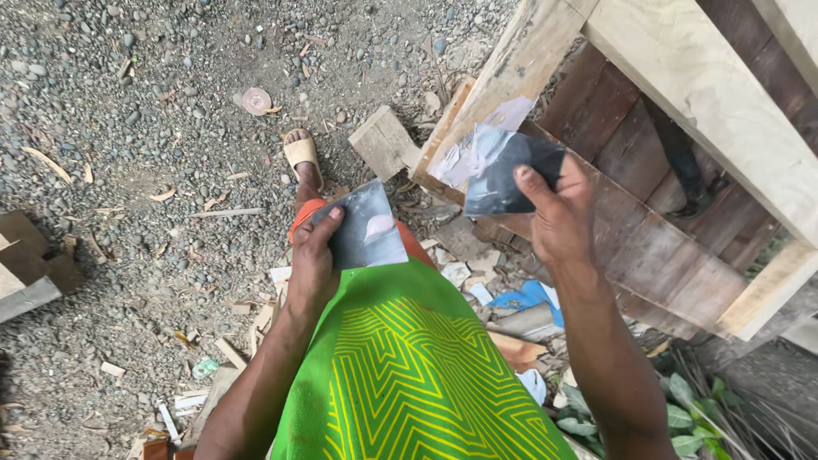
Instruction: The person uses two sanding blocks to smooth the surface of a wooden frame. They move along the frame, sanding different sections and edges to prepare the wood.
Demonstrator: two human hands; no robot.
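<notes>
My left hand (313,255) pinches a worn grey sheet of sandpaper (366,230) in front of my green patterned shirt. My right hand (558,213) grips a second dark, folded piece of sandpaper (498,166), raised beside the pale wooden frame (682,77). The two pieces are held apart. Below, my foot in a tan sandal (302,155) rests on the gravel.
A wooden frame with dark boards (648,247) fills the right side. A short wood block (383,140) lies near the foot. Offcuts and scraps (30,264) sit at the left on gravel ground. Blue debris (524,298) and green leaves (682,417) lie at the lower right.
</notes>
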